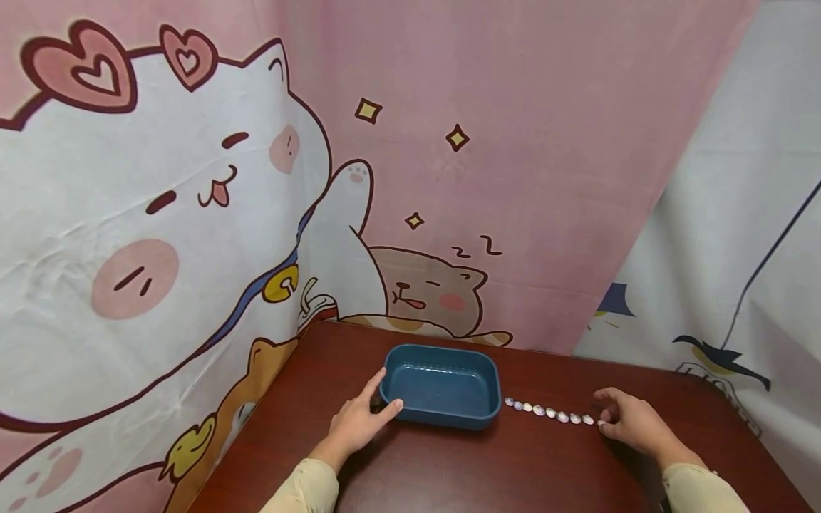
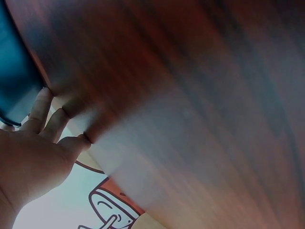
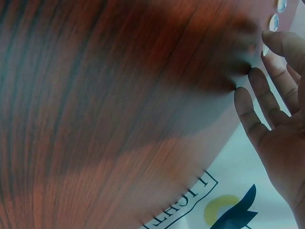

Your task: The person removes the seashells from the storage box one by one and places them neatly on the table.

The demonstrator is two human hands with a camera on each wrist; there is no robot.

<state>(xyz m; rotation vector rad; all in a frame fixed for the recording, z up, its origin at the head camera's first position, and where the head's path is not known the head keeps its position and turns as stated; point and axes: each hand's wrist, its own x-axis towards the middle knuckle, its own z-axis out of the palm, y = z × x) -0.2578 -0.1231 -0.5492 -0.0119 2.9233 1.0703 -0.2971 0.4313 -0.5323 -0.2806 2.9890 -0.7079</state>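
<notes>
A short row of small, shiny, pale shell-like pieces (image 1: 550, 412) runs across the dark red table, right of a blue rectangular bin (image 1: 442, 422). At the right end of this row, my right hand (image 1: 631, 422) pinches one such piece (image 3: 265, 49) between thumb and index finger, close to the tabletop. The other fingers of that hand extend toward the table in the right wrist view. My left hand (image 1: 360, 422) rests at the bin's left front corner, thumb by the front rim and fingers spread along the left side. Nothing shows inside the bin.
The reddish-brown wooden table (image 1: 442, 470) meets a pink and white cartoon curtain (image 1: 513, 178) along its back and left edges. A white curtain part (image 1: 737, 214) with bird prints hangs at the right. Cream sleeves (image 1: 308, 484) cover both forearms.
</notes>
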